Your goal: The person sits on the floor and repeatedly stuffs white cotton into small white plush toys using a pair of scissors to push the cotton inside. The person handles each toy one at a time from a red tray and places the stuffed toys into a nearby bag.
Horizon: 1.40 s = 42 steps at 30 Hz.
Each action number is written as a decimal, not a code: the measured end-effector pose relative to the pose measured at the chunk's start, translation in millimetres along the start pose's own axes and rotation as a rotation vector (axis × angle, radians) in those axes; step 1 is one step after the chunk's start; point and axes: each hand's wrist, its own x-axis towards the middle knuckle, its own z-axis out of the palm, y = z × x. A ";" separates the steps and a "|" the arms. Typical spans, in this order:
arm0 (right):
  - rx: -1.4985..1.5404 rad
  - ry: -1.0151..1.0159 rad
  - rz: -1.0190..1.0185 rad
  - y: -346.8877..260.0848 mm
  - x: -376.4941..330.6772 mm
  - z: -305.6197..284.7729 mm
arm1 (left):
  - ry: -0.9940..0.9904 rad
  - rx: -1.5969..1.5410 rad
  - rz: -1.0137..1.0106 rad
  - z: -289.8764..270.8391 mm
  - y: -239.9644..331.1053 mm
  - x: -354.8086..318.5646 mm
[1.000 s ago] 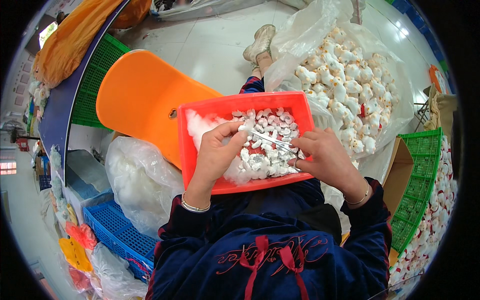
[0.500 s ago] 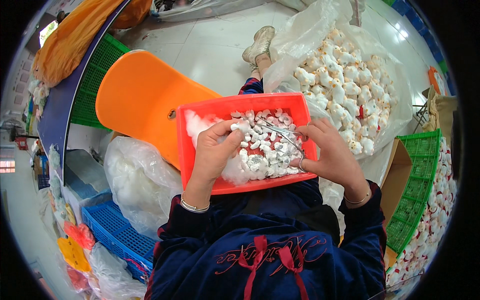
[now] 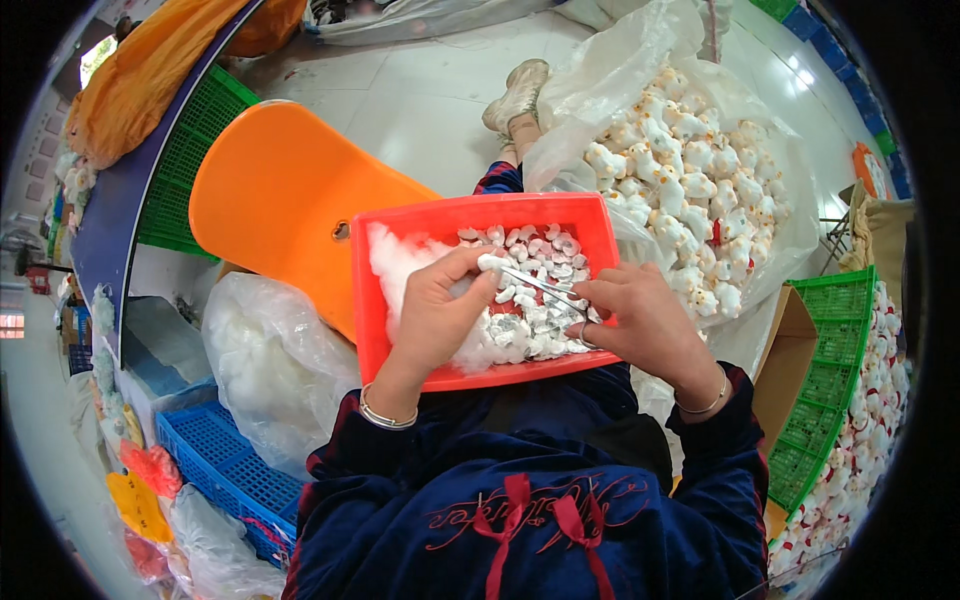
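Observation:
My left hand [image 3: 442, 305] pinches a small white fabric piece [image 3: 491, 263] over the middle of the red tray [image 3: 366, 330]. In my right hand [image 3: 640, 318] is a pair of metal forceps [image 3: 545, 287] with scissor-type finger loops. The tips of the forceps point left and meet the white piece at my left fingertips; whether they are inside it I cannot tell. Several small white curved pieces [image 3: 540, 240] lie loose in the tray, some with greyish sides. Fluffy white stuffing [image 3: 395, 262] fills the tray's left side, partly hidden behind my left hand. The tray rests on my lap.
An orange chair seat [image 3: 290, 200] stands left of the tray. Below it are a clear bag of stuffing [image 3: 275, 350] and a blue crate [image 3: 225, 440]. At right are a big clear bag of white plush toys [image 3: 690, 180], a cardboard box [image 3: 785, 345] and a green crate [image 3: 825, 360].
The forceps have closed from spread handles, and their tips have come to the white piece. My right hand has moved slightly left and down. The left hand has shifted slightly right.

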 end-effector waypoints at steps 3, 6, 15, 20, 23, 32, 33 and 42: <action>0.106 -0.001 0.010 2.0 1.9 8.0 | -0.030 -0.001 -0.032 2.5 -1.2 -1.7; 0.166 -0.030 0.055 6.4 -1.2 13.3 | -0.029 -0.079 -0.095 1.9 5.9 -1.0; -0.110 0.044 -0.030 0.9 -7.3 3.3 | -0.057 -0.115 -0.198 -13.7 1.2 10.5; -0.232 0.094 -0.063 -1.3 -10.8 1.3 | -0.122 -0.055 -0.246 -16.1 4.2 13.0; -0.248 0.068 -0.039 -4.6 -12.2 -1.5 | -0.132 -0.047 -0.242 -13.0 0.1 10.8; -0.086 0.061 -0.013 5.8 -7.7 -17.4 | -0.011 0.021 -0.120 -10.5 -5.0 10.2; -0.070 0.067 -0.037 5.7 -5.5 -16.3 | -0.013 0.052 -0.062 -6.5 -4.9 8.7; -0.148 0.009 -0.035 7.5 -3.4 -8.3 | 0.006 0.056 0.002 -9.1 -1.3 4.6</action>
